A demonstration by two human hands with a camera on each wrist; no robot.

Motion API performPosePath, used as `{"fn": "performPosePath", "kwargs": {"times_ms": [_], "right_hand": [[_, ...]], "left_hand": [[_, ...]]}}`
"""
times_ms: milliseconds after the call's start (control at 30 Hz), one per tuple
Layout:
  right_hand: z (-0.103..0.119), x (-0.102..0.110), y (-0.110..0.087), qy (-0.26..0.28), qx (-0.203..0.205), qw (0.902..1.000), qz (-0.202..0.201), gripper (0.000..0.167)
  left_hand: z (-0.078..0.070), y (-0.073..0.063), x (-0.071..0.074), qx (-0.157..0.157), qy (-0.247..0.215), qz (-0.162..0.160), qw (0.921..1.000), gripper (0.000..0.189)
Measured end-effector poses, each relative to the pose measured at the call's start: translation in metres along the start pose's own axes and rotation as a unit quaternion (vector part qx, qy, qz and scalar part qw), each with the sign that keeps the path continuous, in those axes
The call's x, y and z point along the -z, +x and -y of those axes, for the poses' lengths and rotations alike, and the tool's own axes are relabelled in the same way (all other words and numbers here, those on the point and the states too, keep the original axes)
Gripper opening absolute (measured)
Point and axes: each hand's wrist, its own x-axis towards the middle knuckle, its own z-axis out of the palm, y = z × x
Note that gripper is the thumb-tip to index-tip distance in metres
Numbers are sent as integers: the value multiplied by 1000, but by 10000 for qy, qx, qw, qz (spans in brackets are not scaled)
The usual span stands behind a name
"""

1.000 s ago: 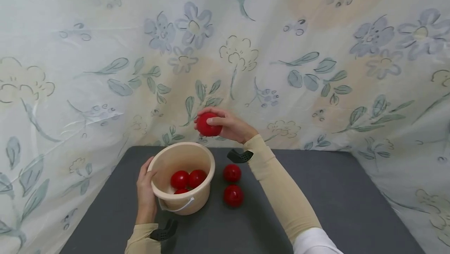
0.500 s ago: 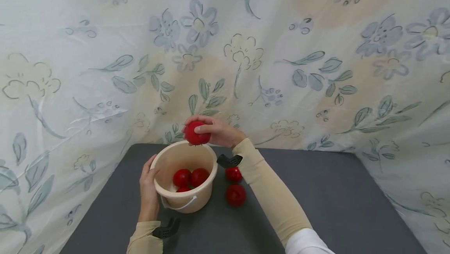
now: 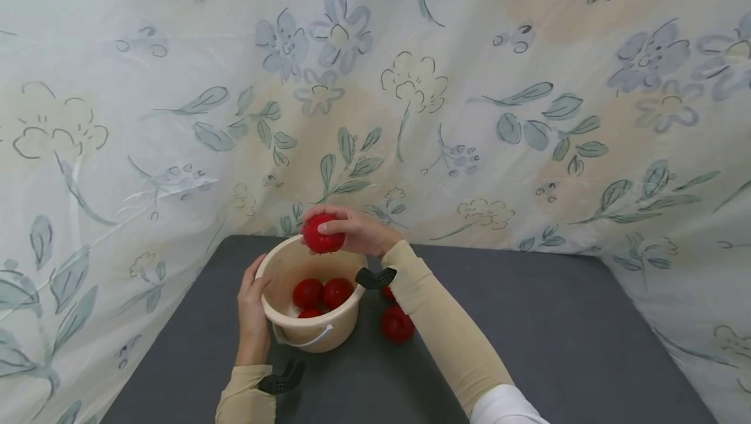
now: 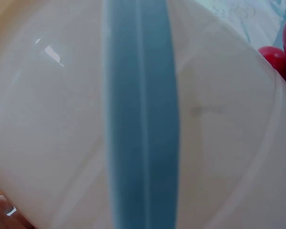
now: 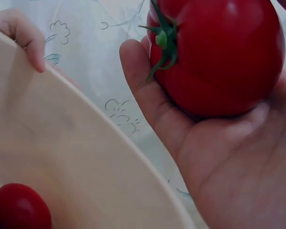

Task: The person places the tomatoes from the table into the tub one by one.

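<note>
My right hand (image 3: 366, 233) grips a red tomato (image 3: 323, 235) above the back of a cream bucket (image 3: 343, 327). In the right wrist view the tomato's green stalk (image 5: 162, 40) shows, and the fingers curl round its underside. At the bucket's left side my left hand (image 3: 253, 313) holds the rim, thumb over the edge. Inside lie several red tomatoes (image 3: 308, 293). The left wrist view is filled by the bucket's outer wall (image 4: 57, 119), with a blurred blue-grey band (image 4: 143, 114) crossing it up close.
Right of the bucket, two more tomatoes (image 3: 397, 324) rest on the dark grey table (image 3: 516, 319); the farther one is mostly hidden by my right wrist. A floral cloth (image 3: 411, 150) hangs behind the table. The bucket's white handle (image 3: 308, 340) hangs down in front.
My right hand has moved left and down with the tomato, from right of the bucket to over its back rim. My left hand keeps its hold on the bucket. The head view has shifted slightly.
</note>
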Motion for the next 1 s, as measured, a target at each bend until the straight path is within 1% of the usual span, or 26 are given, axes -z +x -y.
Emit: {"fn": "performPosePath", "kwargs": {"times_ms": [133, 233, 400, 633, 733, 900, 1000], "right_hand": [[-9, -1, 1, -155, -247, 9996, -53, 48], [-14, -1, 1, -343, -472, 9982, -164, 51], [-19, -1, 1, -527, -594, 9964, -294, 49], [-21, -2, -1, -695, -543, 9956, -319, 49], [-22, -1, -3, -552, -439, 9971, -293, 49], [-23, 1, -4, -202, -169, 9994, -213, 56], [-23, 3, -4, -70, -51, 9997, -213, 52]], "left_hand": [[1, 0, 0, -16, 64, -21, 10000, 49], [1, 0, 0, -31, 52, 8, 10000, 49], [0, 0, 0, -29, 38, 11, 10000, 49], [-1, 0, 0, -6, 52, 6, 10000, 50], [-1, 0, 0, 24, 57, 25, 10000, 50], [-1, 0, -1, 66, 54, 30, 10000, 50], [-2, 0, -2, 71, 40, 17, 10000, 50]]}}
